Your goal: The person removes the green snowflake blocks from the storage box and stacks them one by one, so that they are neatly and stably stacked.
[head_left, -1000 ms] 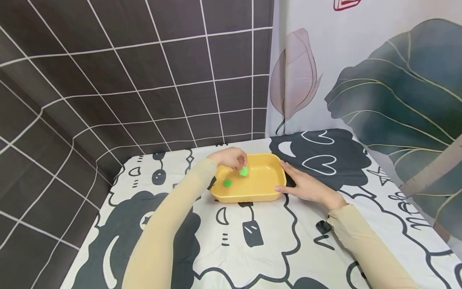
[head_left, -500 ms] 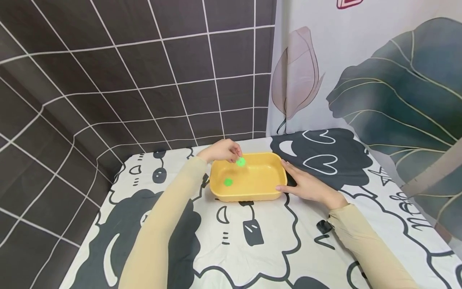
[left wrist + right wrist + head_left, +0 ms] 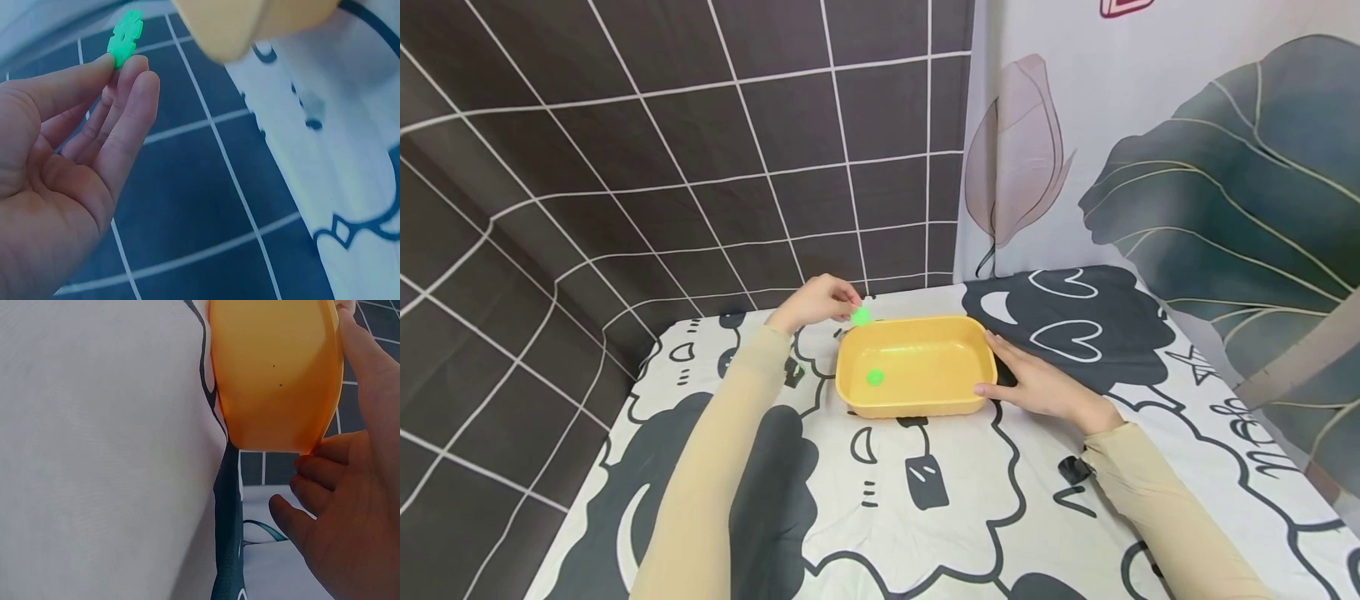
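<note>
In the head view my left hand [image 3: 820, 302] is beyond the back left corner of a yellow plastic tub [image 3: 917, 410]. Between thumb and fingertips it pinches a bright green notched disc [image 3: 861, 316], a flat snowflake-type building piece; slots in its edge show in the left wrist view [image 3: 127, 36]. Another green disc [image 3: 875, 377] lies on the tub's floor, towards the left. My right hand [image 3: 1037, 385] holds the tub's right end, thumb over the front rim and fingers along the far side. Seen from the right wrist, the fingers [image 3: 325, 469] meet the tub's corner.
Under the tub spreads a white cloth [image 3: 940, 533] with black cartoon prints. A dark wall covering with white grid lines [image 3: 760, 167] rises behind and to the left. On the right hangs a curtain [image 3: 1075, 108] printed with leaves.
My left hand has lifted the green disc from inside the tub and carried it left and back, past the rim. The right hand and the tub stay almost where they were.
</note>
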### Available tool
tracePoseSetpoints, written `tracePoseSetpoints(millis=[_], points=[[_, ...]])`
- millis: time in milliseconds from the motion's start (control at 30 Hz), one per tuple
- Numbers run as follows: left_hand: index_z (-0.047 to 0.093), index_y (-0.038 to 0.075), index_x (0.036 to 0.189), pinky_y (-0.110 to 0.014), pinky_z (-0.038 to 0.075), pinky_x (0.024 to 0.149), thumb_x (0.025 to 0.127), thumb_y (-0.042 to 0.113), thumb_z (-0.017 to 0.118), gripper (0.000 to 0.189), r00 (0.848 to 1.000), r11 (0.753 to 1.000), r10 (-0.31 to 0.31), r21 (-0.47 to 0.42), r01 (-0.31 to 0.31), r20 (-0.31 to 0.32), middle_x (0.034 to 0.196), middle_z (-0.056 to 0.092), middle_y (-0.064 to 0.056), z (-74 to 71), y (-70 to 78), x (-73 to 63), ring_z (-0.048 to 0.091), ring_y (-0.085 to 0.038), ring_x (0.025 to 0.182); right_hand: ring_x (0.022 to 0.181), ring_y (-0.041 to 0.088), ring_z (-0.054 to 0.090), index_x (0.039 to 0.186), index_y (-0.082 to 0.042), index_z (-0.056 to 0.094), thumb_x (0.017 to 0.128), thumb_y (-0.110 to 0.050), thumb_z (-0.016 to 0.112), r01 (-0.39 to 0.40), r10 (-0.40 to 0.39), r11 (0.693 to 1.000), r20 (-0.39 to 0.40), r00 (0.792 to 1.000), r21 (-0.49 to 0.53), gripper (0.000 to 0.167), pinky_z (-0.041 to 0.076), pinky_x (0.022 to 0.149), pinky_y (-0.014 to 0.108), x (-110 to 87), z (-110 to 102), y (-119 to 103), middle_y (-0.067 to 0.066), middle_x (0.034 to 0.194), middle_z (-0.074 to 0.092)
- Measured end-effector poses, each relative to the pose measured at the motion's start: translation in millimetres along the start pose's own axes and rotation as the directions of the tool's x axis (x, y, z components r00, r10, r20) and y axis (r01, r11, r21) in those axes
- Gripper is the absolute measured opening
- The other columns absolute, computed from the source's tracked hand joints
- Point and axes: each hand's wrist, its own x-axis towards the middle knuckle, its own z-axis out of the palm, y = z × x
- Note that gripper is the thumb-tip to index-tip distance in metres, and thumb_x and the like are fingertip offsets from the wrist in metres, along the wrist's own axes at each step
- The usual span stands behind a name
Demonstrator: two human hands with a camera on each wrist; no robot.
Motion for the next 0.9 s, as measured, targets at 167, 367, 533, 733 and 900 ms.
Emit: tracePoseSetpoints(millis=[167, 367, 533, 733, 900], points=[[0.069, -0.005, 0.111, -0.033, 0.060, 0.082, 0.098, 0.005, 0.062, 0.019, 0.997, 0.998, -0.055, -0.013, 0.055, -0.049, 0.106, 0.071, -0.018, -13.8, -13.3, -15.8, 0.071, -0.024, 0.091, 0.149, 0.040, 0.024, 0.162, -0.011, 0.014, 0.088, -0.068, 0.063, -0.003, 0.003, 1.000, 0.005, 1.000, 0.005, 0.105, 0.026, 0.117, 0.057, 0.2, 0, -1, 0.019, 0.165, 0.018], [0.069, -0.004, 0.109, -0.040, 0.059, 0.086, 0.099, 0.008, 0.063, 0.017, 0.992, 0.996, -0.088, -0.007, 0.087, -0.094, 0.102, 0.072, -0.016, -28.2, -29.5, -36.8, 0.070, -0.030, 0.094, 0.149, 0.040, 0.024, 0.162, -0.009, 0.015, 0.088, -0.067, 0.063, -0.012, 0.012, 1.000, 0.011, 1.000, 0.009, 0.105, 0.026, 0.117, 0.057, -0.8, -1, -2, 0.019, 0.165, 0.019], [0.070, -0.004, 0.108, -0.037, 0.059, 0.084, 0.099, 0.007, 0.063, 0.016, 0.985, 0.994, -0.113, -0.015, 0.112, -0.129, 0.101, 0.071, -0.016, -36.9, -45.1, -52.2, 0.069, -0.032, 0.096, 0.148, 0.041, 0.024, 0.162, -0.009, 0.015, 0.088, -0.068, 0.062, -0.018, 0.017, 1.000, 0.011, 1.000, 0.005, 0.105, 0.026, 0.117, 0.057, -0.8, -1, -2, 0.019, 0.165, 0.019], [0.068, -0.008, 0.109, -0.032, 0.059, 0.083, 0.098, 0.004, 0.061, 0.017, 0.976, 0.988, -0.155, -0.045, 0.150, -0.151, 0.104, 0.070, -0.021, -35.4, -64.4, -69.5, 0.070, -0.028, 0.094, 0.149, 0.040, 0.023, 0.162, -0.010, 0.014, 0.088, -0.068, 0.062, -0.014, 0.013, 1.000, 0.011, 1.000, 0.010, 0.105, 0.026, 0.117, 0.057, 0.2, 0, -2, 0.019, 0.165, 0.018], [0.067, -0.010, 0.110, -0.032, 0.059, 0.084, 0.099, 0.002, 0.060, 0.019, 0.976, 0.984, -0.175, -0.063, 0.168, -0.128, 0.104, 0.070, -0.022, -26.7, -80.0, -80.5, 0.070, -0.027, 0.094, 0.149, 0.040, 0.023, 0.162, -0.011, 0.013, 0.087, -0.070, 0.061, -0.029, 0.029, 1.000, 0.015, 0.999, 0.010, 0.106, 0.026, 0.117, 0.058, 0.5, 1, -2, 0.019, 0.165, 0.018]])
